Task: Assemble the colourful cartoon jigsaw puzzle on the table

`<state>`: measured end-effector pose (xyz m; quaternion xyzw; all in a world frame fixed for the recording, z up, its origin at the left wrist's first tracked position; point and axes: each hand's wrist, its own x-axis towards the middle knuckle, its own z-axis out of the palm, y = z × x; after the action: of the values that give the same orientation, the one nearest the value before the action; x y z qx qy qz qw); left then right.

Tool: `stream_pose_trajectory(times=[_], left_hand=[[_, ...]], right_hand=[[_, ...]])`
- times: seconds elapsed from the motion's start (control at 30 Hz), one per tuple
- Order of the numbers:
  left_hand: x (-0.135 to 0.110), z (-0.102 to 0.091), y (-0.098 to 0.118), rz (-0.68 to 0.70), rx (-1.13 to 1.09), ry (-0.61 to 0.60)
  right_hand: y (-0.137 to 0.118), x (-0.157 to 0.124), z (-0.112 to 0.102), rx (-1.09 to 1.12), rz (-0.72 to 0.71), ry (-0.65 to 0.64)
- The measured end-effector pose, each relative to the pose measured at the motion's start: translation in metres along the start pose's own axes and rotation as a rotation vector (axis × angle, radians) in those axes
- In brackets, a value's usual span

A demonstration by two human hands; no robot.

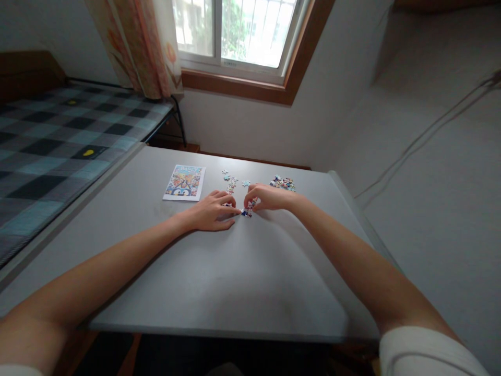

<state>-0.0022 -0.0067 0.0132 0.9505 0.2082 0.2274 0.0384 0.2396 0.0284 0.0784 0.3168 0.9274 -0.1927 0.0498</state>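
Observation:
My left hand point(215, 211) lies palm down with its fingers stretched out, a fingertip at the edge of some joined jigsaw pieces point(247, 213). From the other side my right hand point(268, 197) curls over the same pieces, thumb and fingers pinched together at a jigsaw piece point(253, 201) that they partly cover. A strip of joined pieces point(231, 185) runs away from me beyond my left fingers, its near end hidden by them. One loose piece point(246, 183) lies just past my right fingertips.
A picture sheet point(183, 183) lies left of my hands on the grey-white table point(219, 282). A heap of jigsaw pieces point(282, 182) sits behind my right wrist. Two loose pieces point(226, 175) lie farther back. A bed with a checked cover point(78, 130) stands at the left.

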Motion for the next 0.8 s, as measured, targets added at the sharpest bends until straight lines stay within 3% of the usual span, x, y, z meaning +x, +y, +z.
stream_pose_trajectory(times=[0.33, 0.8], left_hand=[[-0.001, 0.003, -0.002, 0.026, -0.008, 0.025], [0.001, 0.002, -0.002, 0.011, -0.018, 0.013]], right_hand=[[-0.001, 0.010, -0.002, -0.019, -0.018, -0.055], [-0.006, -0.004, -0.002, -0.018, -0.008, -0.005]])
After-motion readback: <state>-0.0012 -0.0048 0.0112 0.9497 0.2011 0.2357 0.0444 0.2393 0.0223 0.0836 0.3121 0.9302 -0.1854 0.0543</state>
